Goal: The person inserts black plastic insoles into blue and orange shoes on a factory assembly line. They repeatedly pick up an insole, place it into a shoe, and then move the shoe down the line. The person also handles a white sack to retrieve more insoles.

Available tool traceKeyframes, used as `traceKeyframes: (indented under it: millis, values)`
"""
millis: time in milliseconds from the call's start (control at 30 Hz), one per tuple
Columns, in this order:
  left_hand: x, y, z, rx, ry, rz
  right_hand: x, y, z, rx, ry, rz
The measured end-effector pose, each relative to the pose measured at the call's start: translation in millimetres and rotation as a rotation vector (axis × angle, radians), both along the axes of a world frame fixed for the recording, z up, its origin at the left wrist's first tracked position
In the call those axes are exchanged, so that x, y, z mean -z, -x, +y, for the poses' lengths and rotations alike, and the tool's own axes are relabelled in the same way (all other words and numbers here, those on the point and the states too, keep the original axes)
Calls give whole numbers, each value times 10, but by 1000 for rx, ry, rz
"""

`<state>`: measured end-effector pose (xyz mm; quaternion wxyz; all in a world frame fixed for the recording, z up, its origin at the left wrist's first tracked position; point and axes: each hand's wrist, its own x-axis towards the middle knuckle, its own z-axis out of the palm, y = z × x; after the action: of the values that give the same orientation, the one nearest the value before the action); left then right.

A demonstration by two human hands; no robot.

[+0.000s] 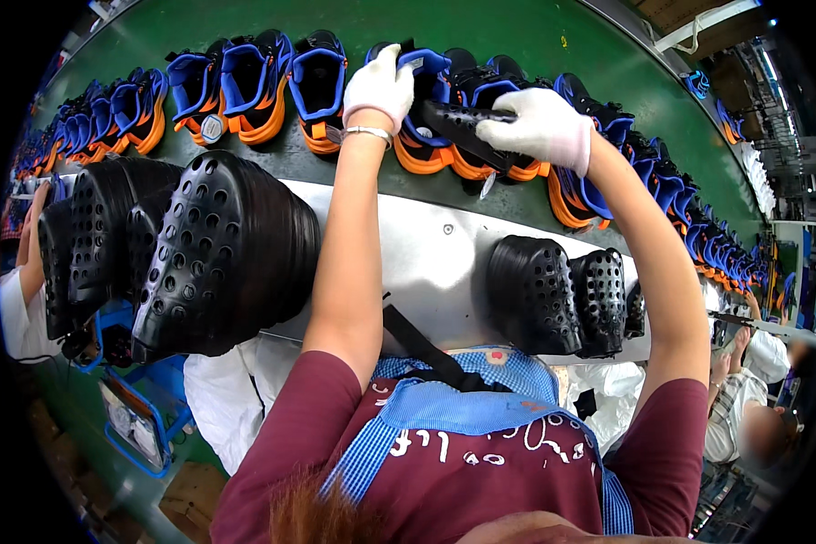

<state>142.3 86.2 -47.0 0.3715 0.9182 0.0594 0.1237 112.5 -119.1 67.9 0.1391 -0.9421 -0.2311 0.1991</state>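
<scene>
We log nested black inserts (222, 258) at the metal ledge's (417, 240) left end, presumably stacked for easy reach. Hands apart: the gloved left hand (379, 88) pinches a blue-lined shoe (432, 80) by its upper edge, we judge to steady it. A perforated insert (462, 127) tilts over its opening's side, clamped in the right hand (544, 131). A smaller stack (539, 295) sits right.

Shoes (318, 77): in a long row on the counter (517, 36), far left to far right.
Ledge (426, 240): between the shoes and the person (508, 480).
Left insert pile (236, 254): at the ledge's left part.
Right insert pile (535, 295): on the ledge's right part.
Left hand (381, 89): at a shoe near the row's middle.
Right hand (544, 127): just right of it, over the shoes, one insert (462, 125) in it.
</scene>
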Motion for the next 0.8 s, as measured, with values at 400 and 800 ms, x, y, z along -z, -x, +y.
traceKeyframes:
  millis: [400,800]
  values:
    - [101,229,31,-58,258,-98,754,-268,955,-64,187,-267]
    - [51,1049,-395,180,-139,48,631,-545,965,-252,246,-50]
